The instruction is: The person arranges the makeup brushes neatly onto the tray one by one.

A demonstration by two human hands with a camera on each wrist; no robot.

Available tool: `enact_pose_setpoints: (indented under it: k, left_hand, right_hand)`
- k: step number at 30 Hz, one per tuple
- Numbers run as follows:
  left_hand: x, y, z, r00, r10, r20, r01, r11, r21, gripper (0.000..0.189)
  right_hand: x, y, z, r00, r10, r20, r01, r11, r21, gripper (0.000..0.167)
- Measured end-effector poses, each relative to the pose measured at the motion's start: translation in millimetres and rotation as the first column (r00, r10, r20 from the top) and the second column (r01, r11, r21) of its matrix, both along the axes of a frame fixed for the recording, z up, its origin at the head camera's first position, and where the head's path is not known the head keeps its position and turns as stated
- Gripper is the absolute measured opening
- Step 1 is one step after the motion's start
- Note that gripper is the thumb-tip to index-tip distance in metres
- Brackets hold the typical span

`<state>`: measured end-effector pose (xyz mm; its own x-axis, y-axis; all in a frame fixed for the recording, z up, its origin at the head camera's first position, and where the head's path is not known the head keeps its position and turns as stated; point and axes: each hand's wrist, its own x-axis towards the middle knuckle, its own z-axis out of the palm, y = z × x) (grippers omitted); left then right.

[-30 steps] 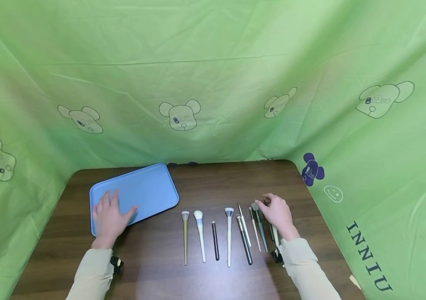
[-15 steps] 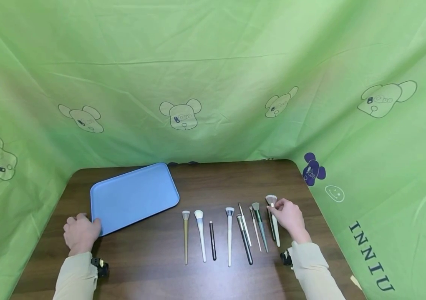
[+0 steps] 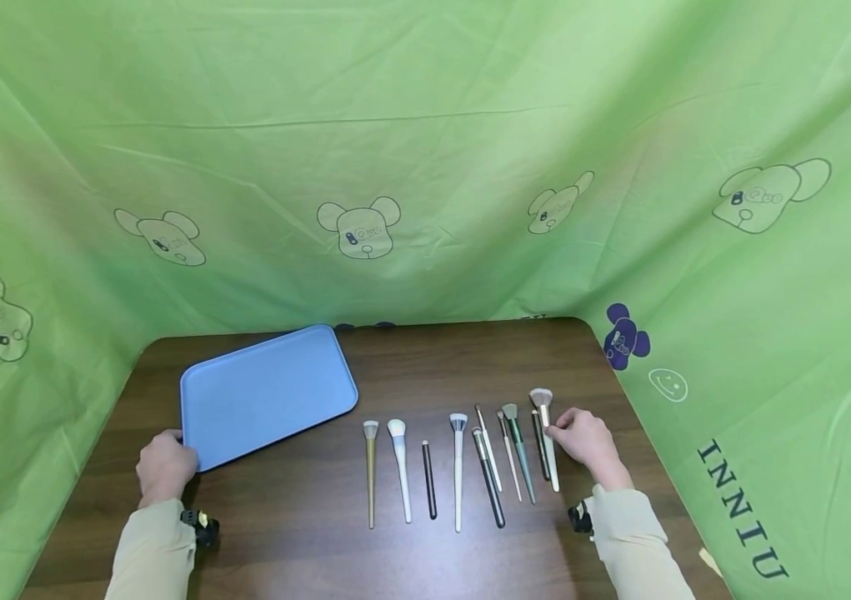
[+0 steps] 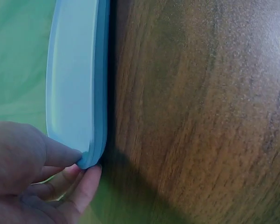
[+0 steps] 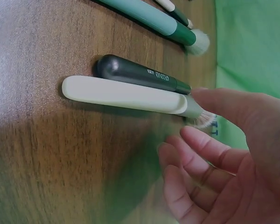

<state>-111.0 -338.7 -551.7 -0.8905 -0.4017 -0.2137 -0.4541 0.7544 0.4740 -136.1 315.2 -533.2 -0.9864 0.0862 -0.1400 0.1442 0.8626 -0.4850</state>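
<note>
At the tray's near left corner, my left hand [image 3: 165,468] pinches the rim of the blue tray [image 3: 267,396]; the left wrist view shows the thumb on top and fingers beneath the edge. My right hand [image 3: 583,437] is at the far right of a row of makeup brushes. Its thumb tip overlaps the ferrule of a white-handled makeup brush [image 5: 123,94], and the index finger stands apart on the other side, the fingers loosely bent. Close alongside lies a short black makeup brush [image 5: 135,73]. A green makeup brush [image 3: 519,454] is to their left.
Leftward along the brown table [image 3: 305,542] lie several more brushes, among them a gold-handled brush [image 3: 371,475], a white brush with a pale blue ferrule [image 3: 401,471] and a small dark brush [image 3: 429,479]. Green printed cloth [image 3: 425,167] hangs behind and at both sides.
My left hand has come off the tray's surface to its near left corner and taken its rim. The right hand has shifted right and slightly nearer, uncovering the white-handled and black brushes.
</note>
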Motion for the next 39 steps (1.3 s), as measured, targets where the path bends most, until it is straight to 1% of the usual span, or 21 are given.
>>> enact_pose_setpoints:
  k: [9, 13, 19, 26, 32, 39]
  left_hand:
    - [-4.1, 5.6, -0.3, 0.999, 0.003, -0.036, -0.003, 1.0, 0.008, 0.045]
    - [-9.2, 11.8, -1.2, 0.999, -0.005, -0.046, 0.005, 1.0, 0.015, 0.046]
    - [-20.7, 24.4, -3.4, 0.998, -0.023, -0.066, 0.024, 1.0, 0.017, 0.045]
    - [-36.5, 40.6, -5.8, 0.993, -0.076, -0.094, 0.077, 0.997, 0.012, 0.044]
    - [-49.5, 60.5, -4.0, 0.988, -0.114, -0.101, 0.117, 0.993, 0.025, 0.043]
    - [-62.6, 86.8, -6.9, 0.981, -0.145, -0.13, 0.15, 0.988, 0.033, 0.043]
  right_hand:
    - [1.4, 0, 1.1, 0.997, 0.013, 0.072, -0.01, 0.999, -0.044, 0.025]
    - [3.1, 0, -0.4, 0.994, 0.006, 0.106, 0.002, 0.997, -0.076, 0.023]
    - [4.1, 0, -3.9, 0.994, 0.001, 0.108, 0.011, 0.995, -0.104, 0.022]
    - [4.9, 0, -5.3, 0.992, 0.0, 0.127, 0.015, 0.993, -0.12, 0.021]
    - [6.3, 0, -5.3, 0.988, -0.003, 0.153, 0.023, 0.991, -0.13, 0.02]
    - [6.0, -1, -7.9, 0.983, -0.012, 0.181, 0.039, 0.988, -0.15, 0.018]
